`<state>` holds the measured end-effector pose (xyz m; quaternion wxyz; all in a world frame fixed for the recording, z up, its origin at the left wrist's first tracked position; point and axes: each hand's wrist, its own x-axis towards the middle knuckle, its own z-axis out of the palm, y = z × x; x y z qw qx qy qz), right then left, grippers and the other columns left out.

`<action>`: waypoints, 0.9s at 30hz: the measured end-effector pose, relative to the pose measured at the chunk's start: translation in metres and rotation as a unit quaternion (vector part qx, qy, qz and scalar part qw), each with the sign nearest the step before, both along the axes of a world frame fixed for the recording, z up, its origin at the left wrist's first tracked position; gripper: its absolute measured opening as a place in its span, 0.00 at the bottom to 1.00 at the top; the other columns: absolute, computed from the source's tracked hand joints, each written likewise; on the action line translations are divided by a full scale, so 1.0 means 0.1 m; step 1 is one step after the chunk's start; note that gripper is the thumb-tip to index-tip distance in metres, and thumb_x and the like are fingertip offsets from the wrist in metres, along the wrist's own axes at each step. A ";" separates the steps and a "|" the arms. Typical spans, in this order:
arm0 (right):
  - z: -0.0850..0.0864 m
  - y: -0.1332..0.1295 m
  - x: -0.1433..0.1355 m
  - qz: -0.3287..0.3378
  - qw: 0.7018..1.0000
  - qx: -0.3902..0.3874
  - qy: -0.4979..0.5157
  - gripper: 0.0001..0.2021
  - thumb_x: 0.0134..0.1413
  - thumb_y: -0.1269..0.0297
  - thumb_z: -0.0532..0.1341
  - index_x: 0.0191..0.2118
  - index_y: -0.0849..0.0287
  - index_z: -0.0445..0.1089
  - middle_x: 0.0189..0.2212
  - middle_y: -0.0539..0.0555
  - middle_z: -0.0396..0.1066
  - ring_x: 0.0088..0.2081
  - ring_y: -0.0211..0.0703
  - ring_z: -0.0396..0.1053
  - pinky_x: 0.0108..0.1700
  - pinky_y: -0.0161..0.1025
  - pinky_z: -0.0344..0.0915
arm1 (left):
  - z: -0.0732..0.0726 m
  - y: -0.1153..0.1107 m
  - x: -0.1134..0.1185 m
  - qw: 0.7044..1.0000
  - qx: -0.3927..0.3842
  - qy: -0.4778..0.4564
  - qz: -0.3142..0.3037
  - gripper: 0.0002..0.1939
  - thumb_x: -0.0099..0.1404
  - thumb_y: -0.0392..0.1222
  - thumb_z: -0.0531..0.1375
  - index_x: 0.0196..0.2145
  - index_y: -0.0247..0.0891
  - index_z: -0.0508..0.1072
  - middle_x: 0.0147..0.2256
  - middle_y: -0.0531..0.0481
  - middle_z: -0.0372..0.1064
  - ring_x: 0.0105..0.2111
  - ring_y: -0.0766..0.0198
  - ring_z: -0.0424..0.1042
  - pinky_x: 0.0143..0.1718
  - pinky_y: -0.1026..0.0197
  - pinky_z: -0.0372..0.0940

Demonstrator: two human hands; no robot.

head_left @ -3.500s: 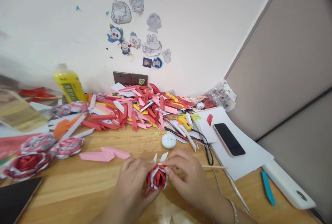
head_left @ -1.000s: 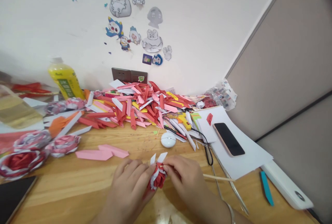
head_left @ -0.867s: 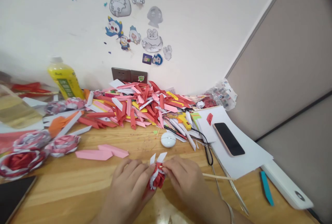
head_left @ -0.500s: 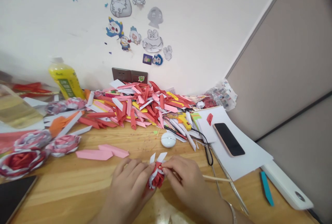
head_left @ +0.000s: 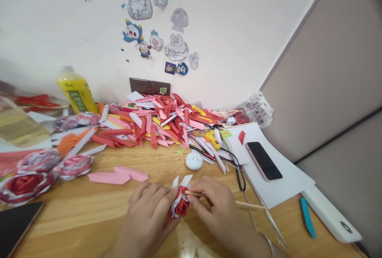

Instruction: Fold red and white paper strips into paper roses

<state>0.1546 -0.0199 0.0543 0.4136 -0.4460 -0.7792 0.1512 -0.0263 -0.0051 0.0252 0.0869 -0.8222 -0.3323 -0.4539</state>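
Observation:
Near the front of the wooden table (head_left: pixel 89 218), my left hand (head_left: pixel 149 210) is closed around a red and white folded-paper flower (head_left: pixel 181 206). Two white paper tips stick up from the flower's far side. My right hand (head_left: pixel 215 202) pinches a thin wooden stick (head_left: pixel 252 205), whose near end touches the flower's right side while the long end points right. To the left of my hands lie two pink folded paper strips (head_left: pixel 110 176). A white rounded case (head_left: pixel 193 161) sits just beyond my hands.
A heap of folded paper strips (head_left: pixel 152 126) lies along the wall beside a yellow hot glue gun (head_left: pixel 212 138). Finished paper flowers (head_left: pixel 73 166) and a yellow drink bottle (head_left: pixel 76 90) stand left. At right are a phone (head_left: pixel 264 160) on white paper (head_left: pixel 277 194) and a teal strip (head_left: pixel 307 218).
My right hand has shifted slightly, and more of the stick's tip shows at the flower's side. My left hand still holds the flower in the same place.

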 end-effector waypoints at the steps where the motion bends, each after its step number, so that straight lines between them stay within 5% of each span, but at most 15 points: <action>1: 0.00 0.00 0.00 -0.004 1.000 0.004 -0.004 0.07 0.61 0.65 0.58 0.33 0.57 0.71 0.27 0.50 0.72 0.28 0.39 0.69 0.31 0.34 0.58 | 0.00 0.00 0.00 1.000 0.000 0.000 0.000 0.03 0.67 0.37 0.56 0.37 0.37 0.69 0.29 0.50 0.75 0.29 0.61 0.70 0.38 0.57 0.58; 17: 0.00 -0.01 0.00 -0.010 0.997 0.019 -0.074 0.14 0.67 0.64 0.50 0.38 0.58 0.73 0.28 0.52 0.68 0.29 0.40 0.66 0.31 0.35 0.59 | -0.06 -0.01 -0.02 1.000 -0.020 0.021 0.007 0.03 0.67 0.37 0.56 0.39 0.36 0.68 0.30 0.49 0.75 0.30 0.59 0.70 0.40 0.54 0.58; 27: -0.07 -0.01 0.00 -0.019 0.981 0.146 -0.126 0.17 0.68 0.67 0.46 0.35 0.59 0.70 0.22 0.51 0.66 0.22 0.39 0.62 0.25 0.36 0.53 | -0.01 -0.01 -0.01 0.999 0.012 0.029 0.011 0.03 0.66 0.37 0.55 0.38 0.36 0.68 0.29 0.50 0.75 0.28 0.59 0.70 0.38 0.54 0.59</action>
